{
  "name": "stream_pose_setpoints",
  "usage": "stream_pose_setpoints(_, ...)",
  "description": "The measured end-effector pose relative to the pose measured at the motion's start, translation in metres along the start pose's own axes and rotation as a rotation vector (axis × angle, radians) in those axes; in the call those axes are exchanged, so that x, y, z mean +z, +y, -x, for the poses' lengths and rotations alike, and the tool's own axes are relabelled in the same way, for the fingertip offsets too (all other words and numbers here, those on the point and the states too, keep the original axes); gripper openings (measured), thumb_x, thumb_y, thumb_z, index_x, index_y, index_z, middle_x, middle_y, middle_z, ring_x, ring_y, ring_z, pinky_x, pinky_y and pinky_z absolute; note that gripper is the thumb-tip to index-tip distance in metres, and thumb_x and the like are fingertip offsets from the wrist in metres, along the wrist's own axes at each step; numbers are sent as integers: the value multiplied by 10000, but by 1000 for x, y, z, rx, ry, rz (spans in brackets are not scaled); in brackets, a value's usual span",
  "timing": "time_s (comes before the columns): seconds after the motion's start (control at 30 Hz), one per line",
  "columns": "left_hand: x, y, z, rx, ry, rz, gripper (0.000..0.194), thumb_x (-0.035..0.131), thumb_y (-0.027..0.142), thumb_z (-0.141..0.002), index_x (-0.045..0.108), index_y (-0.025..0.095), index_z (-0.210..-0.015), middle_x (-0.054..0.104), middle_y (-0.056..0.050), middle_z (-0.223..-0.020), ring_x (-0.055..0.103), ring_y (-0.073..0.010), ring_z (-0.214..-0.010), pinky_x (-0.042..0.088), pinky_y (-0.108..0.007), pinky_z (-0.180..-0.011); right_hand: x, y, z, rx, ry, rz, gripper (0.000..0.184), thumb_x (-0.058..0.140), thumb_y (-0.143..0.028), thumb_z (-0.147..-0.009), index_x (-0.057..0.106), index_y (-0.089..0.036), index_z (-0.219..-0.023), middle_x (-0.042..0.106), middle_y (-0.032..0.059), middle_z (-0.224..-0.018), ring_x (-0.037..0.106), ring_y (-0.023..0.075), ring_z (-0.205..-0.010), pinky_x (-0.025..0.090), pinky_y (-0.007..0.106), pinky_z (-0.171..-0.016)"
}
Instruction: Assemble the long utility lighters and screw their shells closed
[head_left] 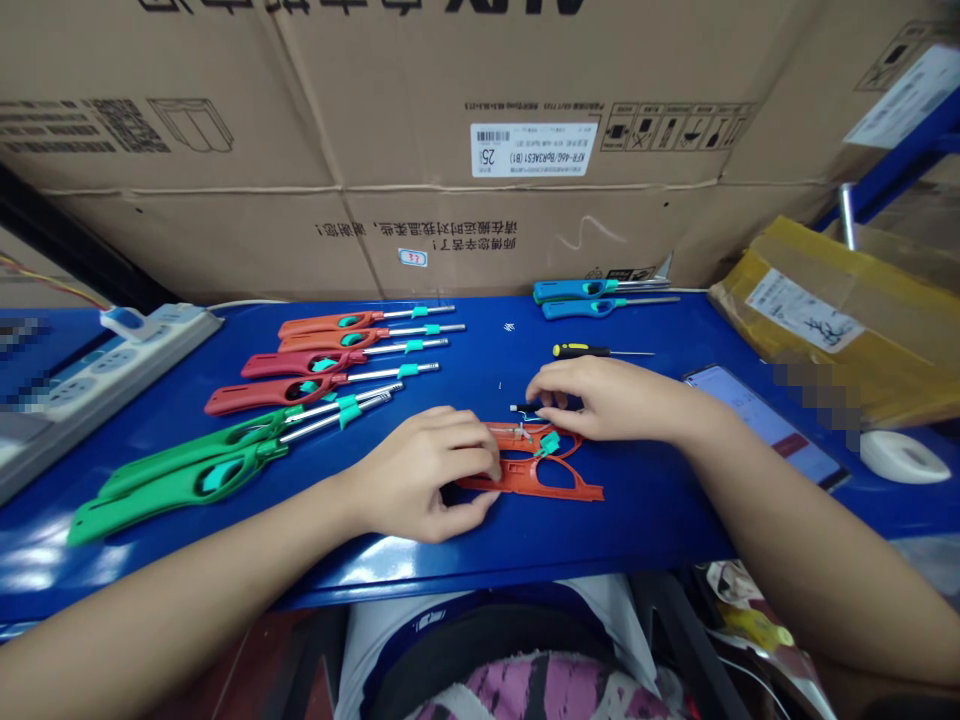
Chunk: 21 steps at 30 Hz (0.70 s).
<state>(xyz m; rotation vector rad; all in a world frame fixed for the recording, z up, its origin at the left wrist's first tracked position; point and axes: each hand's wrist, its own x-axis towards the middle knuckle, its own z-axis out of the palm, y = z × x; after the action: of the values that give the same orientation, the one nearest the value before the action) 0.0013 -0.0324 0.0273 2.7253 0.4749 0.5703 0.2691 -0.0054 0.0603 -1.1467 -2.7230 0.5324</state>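
Two orange lighter casing halves [536,482] lie side by side on the blue table, their inner sides up. My left hand [431,475] is closed over their left ends, and its fingers hide part of them. A teal trigger [549,443] and small inner parts sit in the far half. Just beyond it, my right hand [581,395] pinches a small black cylindrical part [526,408] with a thin wire. Past that hand lies a yellow-and-black screwdriver [581,351].
Green lighters [165,480], red lighters [277,393] and orange lighters [322,327] line the left side. Blue lighters [574,290] lie at the back. A power strip [112,365] stands far left; a phone [765,420], white mouse [904,457] and yellow-taped package [840,320] are right. Cardboard [420,90] walls the back.
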Motion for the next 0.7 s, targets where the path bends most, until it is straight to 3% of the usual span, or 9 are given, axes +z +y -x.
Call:
stream_pose_setpoints(0.17,2,-5,-1,-106,81,-9,195,538,214,-972,691,206,-1093,699,-70,-1060,619,-201,-983,505,-353,-899,-8,-3,7,-81,-77,-69,135,643,-144,-826,680,-191,-947,662,33,-951,588,164,-812,460,290,-731)
stream_pose_setpoints(0.3,7,-12,-2,-178,96,34,274,537,222,-987,670,214,-1227,688,-87,-1141,616,-213,-1046,523,-373,-939,-4,-2,7,-89,-160,-103,124,644,-195,-879,707,-202,-986,624,45,-995,582,165,-821,457,291,-725)
stream_pose_setpoints(0.5,2,-21,-1,-261,81,159,239,560,172,-963,712,194,-1145,692,-70,-1054,662,-177,-960,554,-326,-883,0,-1,1,-97,-107,-149,107,601,-154,-897,698,-176,-937,638,47,-936,587,154,-780,459,277,-693)
stream_pose_setpoints(0.7,-17,-25,0,-358,-44,22,177,596,150,-923,724,192,-1038,679,-55,-1025,667,-179,-883,543,-319,-825,5,-7,0,-29,-12,-73,202,606,-206,-906,667,-187,-1097,657,71,-1078,615,181,-880,471,300,-758)
